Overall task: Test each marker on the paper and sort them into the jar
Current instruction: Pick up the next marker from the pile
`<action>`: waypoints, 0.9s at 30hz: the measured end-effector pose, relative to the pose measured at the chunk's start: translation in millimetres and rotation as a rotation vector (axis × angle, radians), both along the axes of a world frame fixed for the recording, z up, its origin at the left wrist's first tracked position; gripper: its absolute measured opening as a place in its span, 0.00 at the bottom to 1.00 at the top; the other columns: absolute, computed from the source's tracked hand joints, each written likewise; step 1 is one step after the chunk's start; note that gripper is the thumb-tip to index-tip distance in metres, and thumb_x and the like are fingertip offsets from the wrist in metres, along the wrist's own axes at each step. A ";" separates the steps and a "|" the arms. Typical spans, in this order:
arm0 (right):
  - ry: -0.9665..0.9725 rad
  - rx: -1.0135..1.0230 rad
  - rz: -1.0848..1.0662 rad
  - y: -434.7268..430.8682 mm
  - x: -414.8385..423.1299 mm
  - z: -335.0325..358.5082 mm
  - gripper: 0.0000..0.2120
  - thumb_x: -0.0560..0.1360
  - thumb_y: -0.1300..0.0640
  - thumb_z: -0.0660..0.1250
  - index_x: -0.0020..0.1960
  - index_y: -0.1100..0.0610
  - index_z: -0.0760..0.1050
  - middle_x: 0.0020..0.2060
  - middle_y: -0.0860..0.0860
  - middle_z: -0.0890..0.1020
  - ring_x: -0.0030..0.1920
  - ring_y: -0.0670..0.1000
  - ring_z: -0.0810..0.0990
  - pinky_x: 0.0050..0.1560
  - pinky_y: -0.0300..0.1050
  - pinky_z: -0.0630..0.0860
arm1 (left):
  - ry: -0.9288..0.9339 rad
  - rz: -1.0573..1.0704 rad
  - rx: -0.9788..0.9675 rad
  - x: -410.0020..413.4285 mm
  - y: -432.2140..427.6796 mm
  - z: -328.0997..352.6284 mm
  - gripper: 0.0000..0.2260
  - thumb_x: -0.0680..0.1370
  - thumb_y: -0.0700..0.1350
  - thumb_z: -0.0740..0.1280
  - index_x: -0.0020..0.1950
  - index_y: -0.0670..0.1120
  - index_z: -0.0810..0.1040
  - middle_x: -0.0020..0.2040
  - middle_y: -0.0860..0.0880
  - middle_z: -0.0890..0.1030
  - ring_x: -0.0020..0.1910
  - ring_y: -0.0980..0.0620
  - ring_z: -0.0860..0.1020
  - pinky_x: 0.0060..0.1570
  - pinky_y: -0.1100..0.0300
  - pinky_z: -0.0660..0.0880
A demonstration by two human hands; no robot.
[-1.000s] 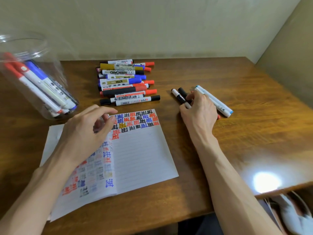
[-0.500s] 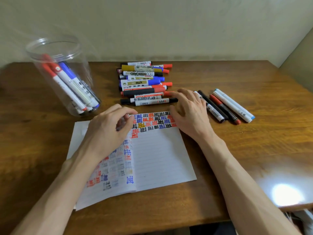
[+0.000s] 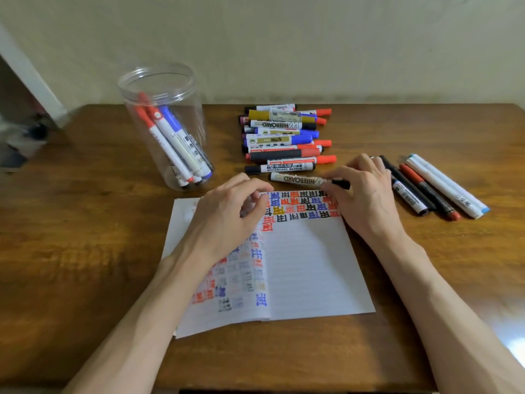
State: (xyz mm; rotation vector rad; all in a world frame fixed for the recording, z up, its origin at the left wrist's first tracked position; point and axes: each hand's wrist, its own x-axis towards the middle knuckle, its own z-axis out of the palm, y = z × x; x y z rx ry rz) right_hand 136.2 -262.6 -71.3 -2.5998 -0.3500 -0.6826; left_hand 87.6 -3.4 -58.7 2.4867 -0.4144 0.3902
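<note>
Marker [image 3: 298,179] with black cap, pinched at cap end by right hand [image 3: 366,194] just beyond far edge of paper [image 3: 309,265]. Left hand [image 3: 224,220] curled on paper; holding anything or not, cannot tell. Likely step: taking up for testing. Next: uncapping, then writing on bare lines.

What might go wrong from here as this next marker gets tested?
1. The right hand pinches the whiteboard marker close beside the unsorted pile; pulling it out may set its neighbours rolling.
2. The top rows of the paper are crowded with marks, so a new stroke there could be hard to judge. Blank lines lie lower.
3. The jar stands left of the paper; carrying the marker across may smear fresh ink.
</note>
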 end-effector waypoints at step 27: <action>0.484 0.817 0.606 45.1 -42.5 28.6 0.08 0.82 0.58 0.70 0.48 0.62 0.82 0.38 0.55 0.86 0.37 0.53 0.85 0.41 0.43 0.80 | 0.169 -0.206 -0.139 -11.0 -0.9 19.9 0.17 0.82 0.56 0.59 0.58 0.48 0.82 0.51 0.57 0.84 0.52 0.59 0.81 0.48 0.58 0.77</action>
